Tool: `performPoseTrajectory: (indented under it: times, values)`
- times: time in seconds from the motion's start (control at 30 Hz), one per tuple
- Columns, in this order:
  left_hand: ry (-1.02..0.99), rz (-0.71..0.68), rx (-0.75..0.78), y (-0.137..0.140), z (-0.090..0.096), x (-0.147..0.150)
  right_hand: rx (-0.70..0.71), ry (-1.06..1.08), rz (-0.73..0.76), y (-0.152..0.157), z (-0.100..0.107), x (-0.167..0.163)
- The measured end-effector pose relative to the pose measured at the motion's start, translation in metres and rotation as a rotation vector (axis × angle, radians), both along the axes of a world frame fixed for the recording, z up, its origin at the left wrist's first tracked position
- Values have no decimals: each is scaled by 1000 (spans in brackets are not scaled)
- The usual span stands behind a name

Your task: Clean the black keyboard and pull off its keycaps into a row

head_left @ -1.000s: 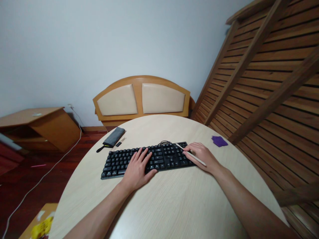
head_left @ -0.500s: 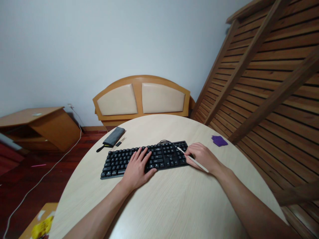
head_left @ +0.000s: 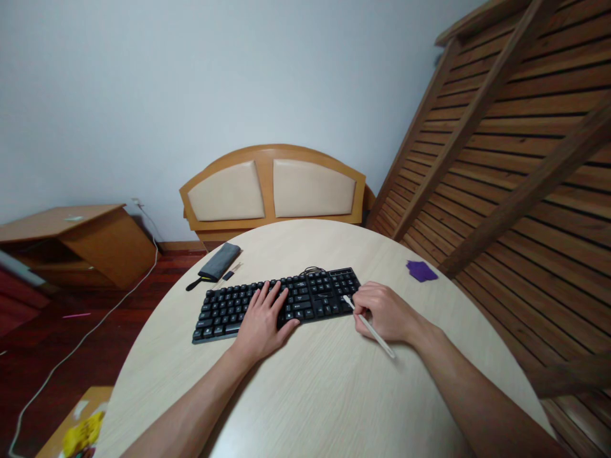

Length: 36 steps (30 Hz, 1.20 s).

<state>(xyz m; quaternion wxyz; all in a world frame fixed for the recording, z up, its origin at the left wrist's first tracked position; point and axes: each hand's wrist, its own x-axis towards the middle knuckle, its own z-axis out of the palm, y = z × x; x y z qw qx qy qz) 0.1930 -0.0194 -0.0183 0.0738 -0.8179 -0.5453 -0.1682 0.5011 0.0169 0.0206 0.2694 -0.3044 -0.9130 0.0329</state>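
A black keyboard (head_left: 224, 312) with a number pad lies on the pale round table (head_left: 305, 394). My left hand (head_left: 264, 321) rests on its middle keys, palm down with the fingers spread, and the thumb reaches past the near edge. At the right end, my right hand (head_left: 379, 312) is closed round a thin white pen-like tool (head_left: 377, 337). The tool's upper tip is over the lower number-pad keys; whether it touches them I cannot tell. Its other end slants down toward me, over the tabletop.
Beyond the keyboard's left part lie a grey pouch (head_left: 219, 262) and a small dark item with thin sticks (head_left: 229, 275). A purple cloth (head_left: 422, 271) is at the right. Behind the table stands a wooden headboard (head_left: 268, 191); wooden slats (head_left: 525, 191) lean at the right.
My right hand has shifted slightly toward me, and the white tool's tip has moved down the number pad, its rear end now steeper. My left hand stays in place.
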Motion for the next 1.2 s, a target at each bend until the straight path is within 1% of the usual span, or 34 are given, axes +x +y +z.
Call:
performPoseTrajectory:
  times: [0.13, 0.23, 0.3, 0.37, 0.53, 0.7, 0.87, 1.07, 1.2]
  values:
    - [-7, 1, 1, 2, 0, -2, 32, 49, -42, 2, 2, 3]
    - [-11, -12, 6, 2, 0, -3, 89, 159, -132, 9, 1, 7]
    - [-11, -14, 6, 2, 0, -3, 90, 213, -196, 13, -3, 11]
    - [-11, -14, 4, 2, 1, -3, 60, 208, -221, 18, -8, 13]
    - [-2, -4, -12, 1, 1, -2, 7, 175, -214, 26, -20, 15]
    - [-17, -16, 3, 2, 0, -3, 24, 148, -239, 27, -19, 14]
    - [-29, -19, 13, 2, -1, -4, 79, 94, -201, 25, -14, 15]
    - [-12, 3, 7, 3, -1, -3, 66, 39, -103, 18, -10, 12]
    - [-28, 48, 17, 6, -3, -4, 54, -10, -64, 14, -10, 7]
